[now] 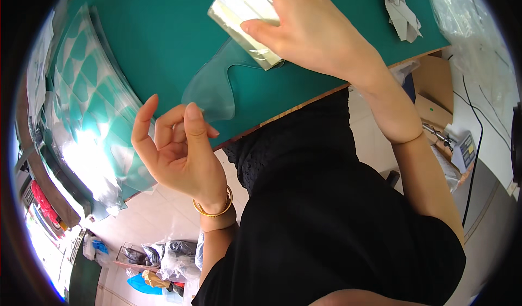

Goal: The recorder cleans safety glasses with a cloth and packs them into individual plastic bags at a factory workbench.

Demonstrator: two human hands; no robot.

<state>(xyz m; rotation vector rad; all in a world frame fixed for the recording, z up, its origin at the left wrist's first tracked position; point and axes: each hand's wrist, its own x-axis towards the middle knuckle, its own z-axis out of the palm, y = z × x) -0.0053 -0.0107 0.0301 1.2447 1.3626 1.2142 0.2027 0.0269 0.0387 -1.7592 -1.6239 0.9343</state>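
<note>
My right hand (312,28) grips a pale, flat rectangular block (242,12) and presses it down on a clear curved plastic piece (215,85) that lies on the green mat (163,28). My left hand (176,148), wearing a gold bangle, is raised at the mat's near edge with the fingers curled together; thumb and fingertips pinch the lower edge of the clear piece.
A stack of clear plastic sheets with teal shapes (87,99) lies on the mat's left side. A grey cloth (402,12) and crumpled plastic wrap (462,7) sit at the far right. Cardboard boxes (435,88) and filled bags (163,257) are on the floor.
</note>
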